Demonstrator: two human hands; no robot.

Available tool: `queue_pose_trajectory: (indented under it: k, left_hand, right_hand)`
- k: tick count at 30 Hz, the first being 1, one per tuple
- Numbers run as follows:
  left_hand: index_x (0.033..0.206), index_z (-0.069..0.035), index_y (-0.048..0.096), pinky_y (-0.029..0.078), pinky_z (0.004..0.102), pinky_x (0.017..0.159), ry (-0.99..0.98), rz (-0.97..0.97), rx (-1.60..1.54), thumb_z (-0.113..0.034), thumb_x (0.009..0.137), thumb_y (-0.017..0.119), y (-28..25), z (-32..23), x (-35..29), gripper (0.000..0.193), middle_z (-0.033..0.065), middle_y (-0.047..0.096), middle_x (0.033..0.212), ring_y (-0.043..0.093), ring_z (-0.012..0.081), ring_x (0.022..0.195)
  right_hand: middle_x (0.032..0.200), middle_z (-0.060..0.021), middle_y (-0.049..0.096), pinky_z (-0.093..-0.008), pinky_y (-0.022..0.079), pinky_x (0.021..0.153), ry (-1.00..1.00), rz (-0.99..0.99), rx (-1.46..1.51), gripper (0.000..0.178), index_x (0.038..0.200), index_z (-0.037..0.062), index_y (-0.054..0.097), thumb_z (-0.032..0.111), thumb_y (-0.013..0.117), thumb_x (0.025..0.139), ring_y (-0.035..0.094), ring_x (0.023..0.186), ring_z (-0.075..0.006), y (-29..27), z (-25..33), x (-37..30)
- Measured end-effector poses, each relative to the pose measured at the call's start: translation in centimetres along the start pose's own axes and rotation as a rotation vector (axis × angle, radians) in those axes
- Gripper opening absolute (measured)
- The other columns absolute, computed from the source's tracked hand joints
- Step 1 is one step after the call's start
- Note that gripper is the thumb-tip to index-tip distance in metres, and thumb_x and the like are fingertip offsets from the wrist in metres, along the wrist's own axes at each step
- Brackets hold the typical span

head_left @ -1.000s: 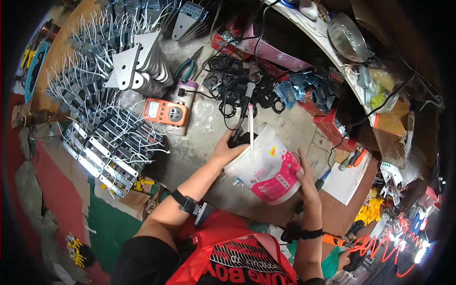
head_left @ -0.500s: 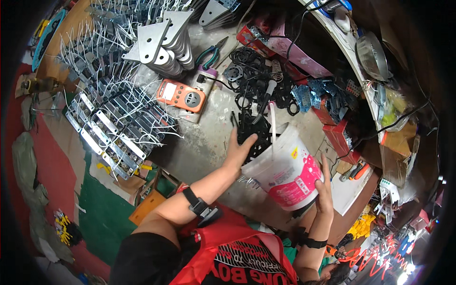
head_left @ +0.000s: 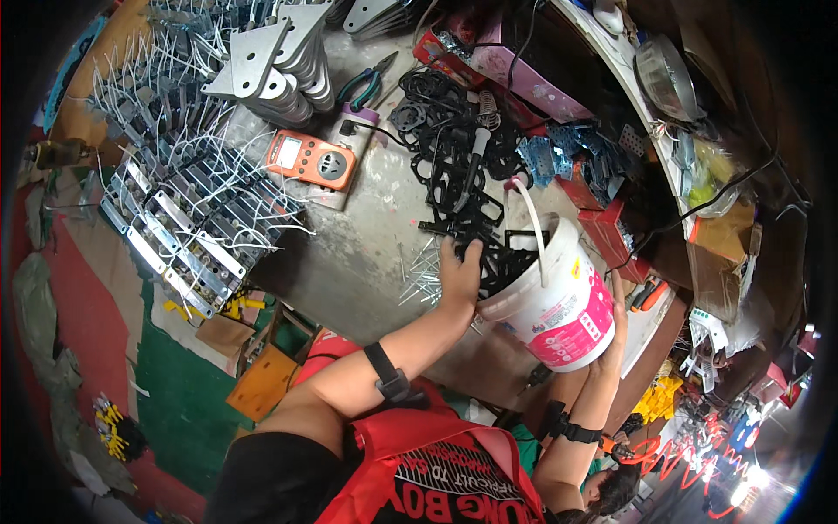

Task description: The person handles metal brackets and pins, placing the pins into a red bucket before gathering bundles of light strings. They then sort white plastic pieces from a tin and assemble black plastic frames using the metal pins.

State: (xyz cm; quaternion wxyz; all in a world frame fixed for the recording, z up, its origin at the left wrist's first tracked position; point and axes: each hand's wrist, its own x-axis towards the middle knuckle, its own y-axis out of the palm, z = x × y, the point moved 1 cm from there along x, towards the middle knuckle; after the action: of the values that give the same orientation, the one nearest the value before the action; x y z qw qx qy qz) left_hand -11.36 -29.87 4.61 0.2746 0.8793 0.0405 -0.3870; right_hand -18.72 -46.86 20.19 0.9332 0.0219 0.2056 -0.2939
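STEP (judged): moving black parts (head_left: 504,265) at bucket mouth | NEXT: calls for steady tilt, left fingers clear of rim | LEFT HAND (head_left: 461,272): reached forward, fingers bent at parts; closure cannot be told | RIGHT HAND (head_left: 614,330): gripping bucket (head_left: 563,307) side | BUCKET: tilted over table (head_left: 345,266), mouth toward pile (head_left: 454,162)

Rows of wired silver metal fittings (head_left: 177,215) at left, teal-handled steel pliers (head_left: 375,75) at far centre on a grey worktop (head_left: 349,258), and coiled red hose (head_left: 649,456) at near right mark a workshop.
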Motion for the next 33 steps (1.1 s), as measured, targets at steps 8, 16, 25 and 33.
queue_pose_trajectory:
  k: [8, 16, 25, 33]
  left_hand:
    - [0.119, -0.003, 0.041, 0.043, 0.0312, 0.08, -0.236, -0.172, -0.258, -0.034, 0.087, 0.053, 0.7, -1.4, -0.9, 0.046, 0.0089, 0.053, 0.104, 0.051, 0.0172, 0.091]
    - [0.109, -0.005, 0.047, 0.045, 0.033, 0.084, -0.252, 0.03, -0.539, -0.037, 0.089, 0.047, -0.1, -1.0, -0.8, 0.038, 0.0072, 0.053, 0.1, 0.054, 0.0173, 0.095]
    - [0.118, -0.004, 0.043, 0.042, 0.0301, 0.086, -0.209, -0.117, -0.286, -0.029, 0.089, 0.054, -0.3, -2.9, -4.5, 0.04, 0.0073, 0.051, 0.107, 0.051, 0.0164, 0.097]
    - [0.121, -0.002, 0.041, 0.039, 0.0301, 0.088, -0.157, 0.053, 0.022, -0.02, 0.08, 0.067, -1.2, -1.2, -4.1, 0.052, 0.0096, 0.049, 0.113, 0.047, 0.0179, 0.101]
  right_hand:
    - [0.137, -0.0191, 0.037, -0.0374, 0.037, 0.102, -0.02, 0.009, 0.029, 0.076, 0.14, -0.0006, 0.021, 0.038, 0.053, 0.082, 0.044, 0.122, -0.028, -1.1, -1.1, -0.8]
    - [0.139, -0.0195, 0.034, -0.0393, 0.034, 0.104, -0.045, -0.006, 0.021, 0.08, 0.141, -0.0004, 0.019, 0.038, 0.054, 0.08, 0.039, 0.126, -0.029, -0.2, -0.1, -1.9]
    - [0.138, -0.0215, 0.033, -0.042, 0.033, 0.104, -0.028, -0.087, 0.049, 0.083, 0.141, -0.0001, 0.017, 0.044, 0.052, 0.079, 0.039, 0.126, -0.0313, -1.6, -3.0, -4.7]
    - [0.131, -0.0224, 0.041, -0.0451, 0.041, 0.098, -0.039, -0.147, 0.224, 0.085, 0.141, -0.0002, 0.016, 0.042, 0.052, 0.076, 0.045, 0.119, -0.0348, -1.9, -3.8, -5.1]
